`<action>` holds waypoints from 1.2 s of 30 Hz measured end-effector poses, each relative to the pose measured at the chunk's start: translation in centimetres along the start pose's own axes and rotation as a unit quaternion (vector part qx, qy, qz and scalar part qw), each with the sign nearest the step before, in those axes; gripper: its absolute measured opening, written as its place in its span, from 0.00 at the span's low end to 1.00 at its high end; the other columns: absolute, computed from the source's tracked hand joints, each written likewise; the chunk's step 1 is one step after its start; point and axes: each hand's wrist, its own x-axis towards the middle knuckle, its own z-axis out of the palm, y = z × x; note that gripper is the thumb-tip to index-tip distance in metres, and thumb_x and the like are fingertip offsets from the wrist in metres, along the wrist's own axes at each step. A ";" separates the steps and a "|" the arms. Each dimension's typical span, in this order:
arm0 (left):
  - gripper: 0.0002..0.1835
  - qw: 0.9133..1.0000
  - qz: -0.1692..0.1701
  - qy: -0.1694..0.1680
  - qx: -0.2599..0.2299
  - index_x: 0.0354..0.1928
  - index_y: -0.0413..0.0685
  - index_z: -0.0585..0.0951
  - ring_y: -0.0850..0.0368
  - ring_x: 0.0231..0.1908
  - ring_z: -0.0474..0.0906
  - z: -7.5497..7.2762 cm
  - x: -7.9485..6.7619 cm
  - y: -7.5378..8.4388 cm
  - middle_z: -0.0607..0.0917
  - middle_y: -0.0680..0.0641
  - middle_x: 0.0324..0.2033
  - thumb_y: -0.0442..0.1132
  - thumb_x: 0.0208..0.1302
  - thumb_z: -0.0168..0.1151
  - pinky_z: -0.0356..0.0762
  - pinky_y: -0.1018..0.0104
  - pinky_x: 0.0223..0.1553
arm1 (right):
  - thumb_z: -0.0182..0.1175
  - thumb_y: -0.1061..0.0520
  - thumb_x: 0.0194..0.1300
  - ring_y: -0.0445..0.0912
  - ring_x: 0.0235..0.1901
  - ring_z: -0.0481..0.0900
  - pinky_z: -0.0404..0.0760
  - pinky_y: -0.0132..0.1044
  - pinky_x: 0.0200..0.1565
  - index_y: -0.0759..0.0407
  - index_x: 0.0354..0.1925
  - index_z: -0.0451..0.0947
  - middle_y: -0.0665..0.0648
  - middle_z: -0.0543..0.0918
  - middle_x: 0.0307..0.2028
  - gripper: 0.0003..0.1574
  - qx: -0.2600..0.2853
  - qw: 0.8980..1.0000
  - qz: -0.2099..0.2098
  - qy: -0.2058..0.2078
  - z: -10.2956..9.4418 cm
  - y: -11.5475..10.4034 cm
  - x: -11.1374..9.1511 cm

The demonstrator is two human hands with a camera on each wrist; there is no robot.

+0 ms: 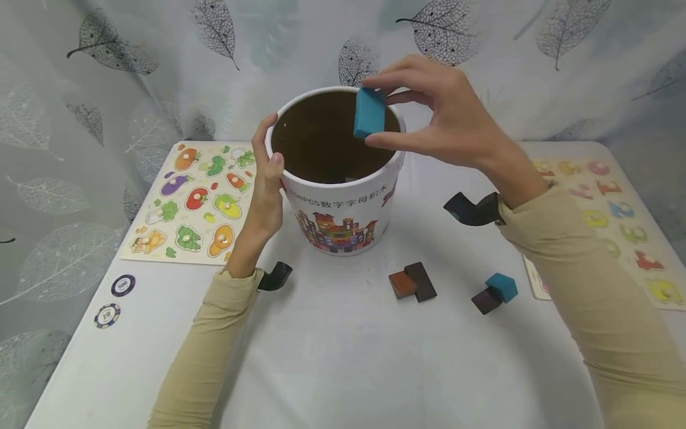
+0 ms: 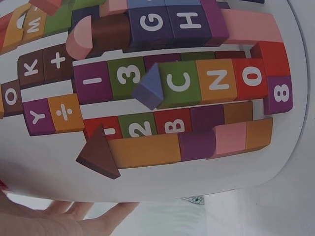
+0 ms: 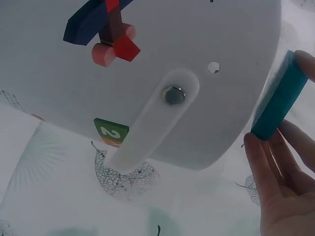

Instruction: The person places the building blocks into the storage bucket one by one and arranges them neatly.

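A white bucket with printed coloured blocks and lettering stands upright on the table, its mouth tilted toward the head view. My left hand grips its left side, fingers at the rim and thumb on the outer wall; part of that hand shows along the bucket wall in the left wrist view. Over the right part of the mouth, my right hand pinches a teal rectangular block between thumb and fingertips. The right wrist view has the same teal block beside the bucket's rim. The bucket's inside is dark.
In front of the bucket lie an orange-brown block and a dark brown block. Farther right are a teal block and a dark block. Puzzle boards flank the bucket. Two round chips lie left.
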 end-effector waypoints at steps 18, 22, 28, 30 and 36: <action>0.48 1.000 -0.002 0.004 -0.012 0.73 0.64 0.52 0.48 0.65 0.65 0.0 0.0 0.1 0.66 0.50 0.68 0.76 0.54 0.49 0.58 0.41 0.64 | 0.76 0.69 0.44 0.39 0.52 0.78 0.76 0.29 0.56 0.63 0.57 0.78 0.56 0.81 0.52 0.38 0.020 1.000 -0.007 -0.023 -1.6 -1.1 -3.0; 0.48 1.000 -0.004 0.004 -0.007 0.73 0.65 0.52 0.49 0.65 0.64 0.0 0.0 0.1 0.65 0.51 0.68 0.76 0.54 0.48 0.60 0.42 0.64 | 0.77 0.68 0.41 0.38 0.51 0.78 0.75 0.27 0.55 0.61 0.56 0.79 0.55 0.82 0.52 0.40 0.009 0.999 -0.020 -0.049 -1.9 -1.3 -5.4; 0.48 1.000 -0.004 0.007 -0.003 0.73 0.64 0.52 0.49 0.65 0.65 0.1 0.0 0.1 0.66 0.51 0.68 0.77 0.54 0.48 0.61 0.43 0.63 | 0.78 0.67 0.40 0.38 0.52 0.78 0.74 0.26 0.55 0.58 0.57 0.79 0.52 0.81 0.53 0.42 0.037 0.995 -0.006 -0.088 -1.0 0.2 -9.5; 0.48 1.000 -0.005 0.007 0.000 0.73 0.65 0.52 0.48 0.65 0.65 0.1 0.0 0.1 0.66 0.51 0.68 0.77 0.54 0.48 0.61 0.43 0.63 | 0.78 0.65 0.41 0.38 0.54 0.77 0.73 0.26 0.56 0.56 0.58 0.78 0.49 0.80 0.54 0.42 0.050 0.993 0.006 -0.103 -0.4 0.9 -11.1; 0.47 1.000 -0.006 0.006 -0.006 0.73 0.65 0.52 0.48 0.66 0.63 0.2 0.0 0.1 0.65 0.52 0.69 0.75 0.55 0.48 0.59 0.43 0.64 | 0.78 0.53 0.47 0.37 0.56 0.74 0.72 0.28 0.59 0.46 0.62 0.75 0.43 0.78 0.56 0.42 0.057 0.977 0.100 -0.179 2.3 2.4 -15.7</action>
